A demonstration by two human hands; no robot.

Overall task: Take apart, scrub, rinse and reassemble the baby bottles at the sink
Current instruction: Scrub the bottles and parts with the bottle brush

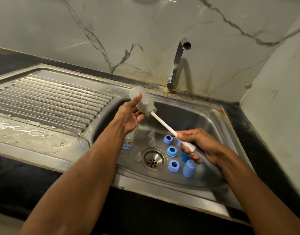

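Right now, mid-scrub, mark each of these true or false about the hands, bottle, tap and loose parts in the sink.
1. The left hand holds a frosted clear plastic baby bottle over the steel sink. True.
2. The right hand grips the white-handled bottle brush, whose head is inside that bottle. True.
3. Water runs from the chrome tap. False: no stream shows.
4. The blue screw rings lie on the ribbed drainboard. False: they lie in the sink basin.
5. Clear teats lie in the basin. True.

Blue collars point(171, 151), caps point(189, 168) and teats point(151, 142) crowd the basin floor point(188, 116); its back stays open.
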